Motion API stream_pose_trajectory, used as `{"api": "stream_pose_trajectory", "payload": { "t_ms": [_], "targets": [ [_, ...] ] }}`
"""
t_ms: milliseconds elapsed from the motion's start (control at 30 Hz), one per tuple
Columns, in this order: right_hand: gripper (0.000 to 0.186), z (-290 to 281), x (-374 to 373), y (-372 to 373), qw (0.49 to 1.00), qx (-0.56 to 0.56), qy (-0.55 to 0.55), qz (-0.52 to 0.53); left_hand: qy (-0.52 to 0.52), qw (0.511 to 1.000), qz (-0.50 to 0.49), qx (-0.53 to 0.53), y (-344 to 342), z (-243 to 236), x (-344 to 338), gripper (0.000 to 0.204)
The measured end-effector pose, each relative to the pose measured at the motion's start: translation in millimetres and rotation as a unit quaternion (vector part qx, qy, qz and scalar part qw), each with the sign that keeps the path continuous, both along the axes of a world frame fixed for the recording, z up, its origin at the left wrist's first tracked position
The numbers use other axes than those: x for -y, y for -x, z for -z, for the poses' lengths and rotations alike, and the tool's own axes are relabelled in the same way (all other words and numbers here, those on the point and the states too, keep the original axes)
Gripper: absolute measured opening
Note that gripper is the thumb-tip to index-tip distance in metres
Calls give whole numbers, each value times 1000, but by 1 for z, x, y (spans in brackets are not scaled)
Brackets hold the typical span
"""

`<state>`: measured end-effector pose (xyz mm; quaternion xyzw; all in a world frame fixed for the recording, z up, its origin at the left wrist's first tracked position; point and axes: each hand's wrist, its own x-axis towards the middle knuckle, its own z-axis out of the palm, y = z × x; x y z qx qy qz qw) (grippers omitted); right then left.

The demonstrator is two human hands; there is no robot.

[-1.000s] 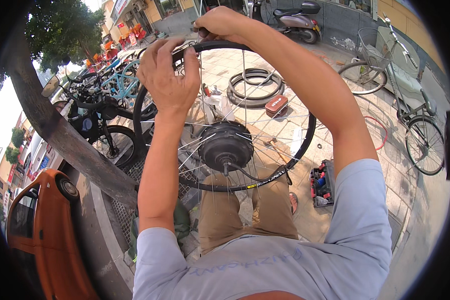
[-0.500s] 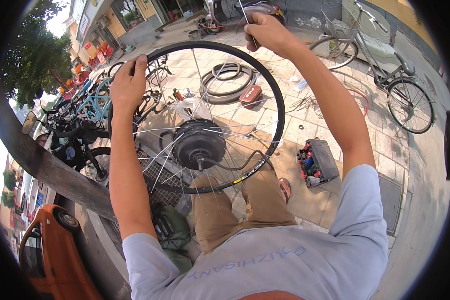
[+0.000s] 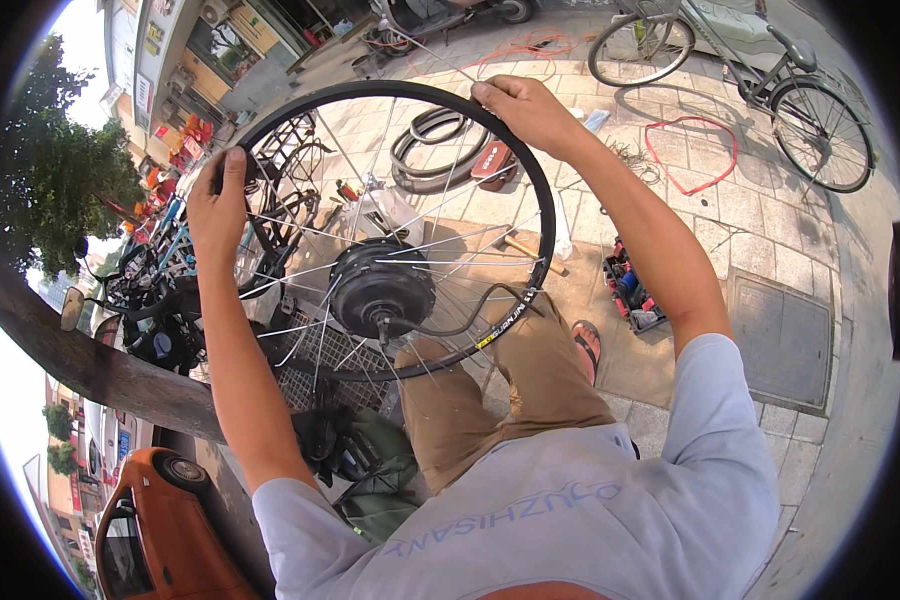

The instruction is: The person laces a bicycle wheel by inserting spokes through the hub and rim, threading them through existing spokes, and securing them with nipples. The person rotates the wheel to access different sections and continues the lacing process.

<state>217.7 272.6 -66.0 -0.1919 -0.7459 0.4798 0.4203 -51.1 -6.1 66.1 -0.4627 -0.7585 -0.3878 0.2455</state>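
Note:
A black bicycle wheel rim (image 3: 548, 205) leans over my lap, with silver spokes running across it at uneven angles. In its middle sits a large black hub motor (image 3: 378, 285), from which a black cable (image 3: 490, 305) curves toward the lower right of the rim. My left hand (image 3: 218, 205) is closed round the rim's left side, thumb upward. At the upper right, my right hand (image 3: 520, 110) pinches a thin silver spoke (image 3: 442, 60) beside the rim. That spoke points up and left, away from the fingers; its gripped end is hidden.
Beyond the wheel lie coiled black tyres (image 3: 410, 155) and a red case (image 3: 495, 165). A hammer (image 3: 535, 253) and an open toolbox (image 3: 632, 290) rest on the paving to the right. A bicycle (image 3: 745, 80) stands at far right; a tree trunk (image 3: 120, 370) slants across the left.
My right hand has come down to the rim, and the spoke in it has swung from nearly upright to slanting left. The head view has shifted; my left hand still holds the rim.

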Motion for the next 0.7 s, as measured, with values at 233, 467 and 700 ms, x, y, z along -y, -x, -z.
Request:
{"api": "stream_pose_trajectory", "payload": {
  "t_ms": [233, 467, 700],
  "targets": [
    [44, 8, -1, 19, 999, -35, 1, 31, -4, 1000, 9, 22, 9, -1, -3, 61],
    [45, 16, 17, 23, 986, -92, -9, 137, -132, 962, -63, -230, -18, 10, -11, 47],
    [50, 2, 29, 16, 993, -80, 43, 69, 51, 993, 92, -56, -120, 50, -61, 37]
  ]
}}
